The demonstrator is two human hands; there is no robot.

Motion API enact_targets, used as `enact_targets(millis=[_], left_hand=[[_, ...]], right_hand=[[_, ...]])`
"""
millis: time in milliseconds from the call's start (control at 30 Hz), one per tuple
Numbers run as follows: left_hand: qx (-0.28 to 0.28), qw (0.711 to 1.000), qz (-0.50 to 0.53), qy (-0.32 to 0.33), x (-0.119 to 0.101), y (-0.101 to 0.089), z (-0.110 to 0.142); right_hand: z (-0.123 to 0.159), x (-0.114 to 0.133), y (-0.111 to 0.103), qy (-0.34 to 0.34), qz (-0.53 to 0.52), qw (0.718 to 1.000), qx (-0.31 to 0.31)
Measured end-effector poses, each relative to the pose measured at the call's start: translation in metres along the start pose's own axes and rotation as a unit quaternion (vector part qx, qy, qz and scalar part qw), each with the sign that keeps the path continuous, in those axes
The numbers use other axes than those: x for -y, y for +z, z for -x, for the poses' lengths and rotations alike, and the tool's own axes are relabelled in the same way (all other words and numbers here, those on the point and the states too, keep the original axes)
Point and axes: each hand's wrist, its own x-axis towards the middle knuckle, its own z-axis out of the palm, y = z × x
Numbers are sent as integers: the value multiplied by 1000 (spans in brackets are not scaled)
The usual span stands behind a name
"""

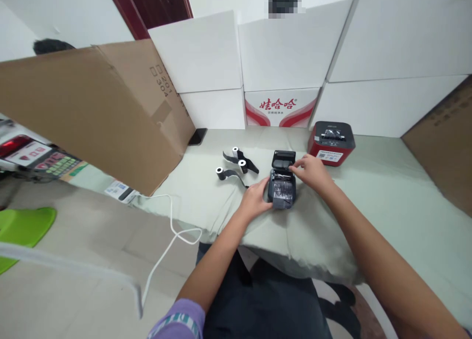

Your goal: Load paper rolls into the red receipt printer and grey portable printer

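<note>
We locate the black device (pixel 282 187) on the table (pixel 391 181), in front of the person; its lid (pixel 283 159) is raised at the far side, and its bay is exposed toward us. We find the left hand (pixel 254 200) curled about the left side of the device, holding it; the right hand (pixel 311 170) has its thumb and fingertips drawn together at the right edge of the lid, though we cannot tell whether they pinch it.

We judge progress as follows: opening is done; closing the lid is not; the bay holds something dark and shiny, which we cannot identify. To the left we note three small rolls (pixel 220 173), well apart from the device, with dark strips (pixel 234 173) trailing loose; none is in either hand. To the far right stands a red-and-black unit (pixel 331 144), near the right hand yet apart from it.
</note>
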Motion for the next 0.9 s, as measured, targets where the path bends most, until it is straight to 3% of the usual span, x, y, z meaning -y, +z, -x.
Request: enact_targets(millis=[100,200,333,433,567,667,767,900], left_hand=[[-4,1000,-4,-2,0,1,0],[-8,1000,-6,2,1,1,0],[-7,1000,-17,-6,2,2,-1],[-5,1000,-25,-18,1,2,-1],[-4,1000,-16,-14,-1,0,-3],[-3,1000,2,-18,-3,-2,-4],[-2,1000,2,-30,-5,-4,-5],[0,999,6,-39,-7,-4,-5]], right_hand=[[4,15,-2,-32,54,995,82],[2,29,2,2,88,988,123],[0,36,9,14,99,990,101],[1,26,11,-39,77,995,46],[0,2,0,-142,-39,989,-27],[-3,-6,-13,-117,-154,979,-58],[-4,8,-25,-82,-261,958,-85],[-7,56,-34,-86,-371,924,-40]])
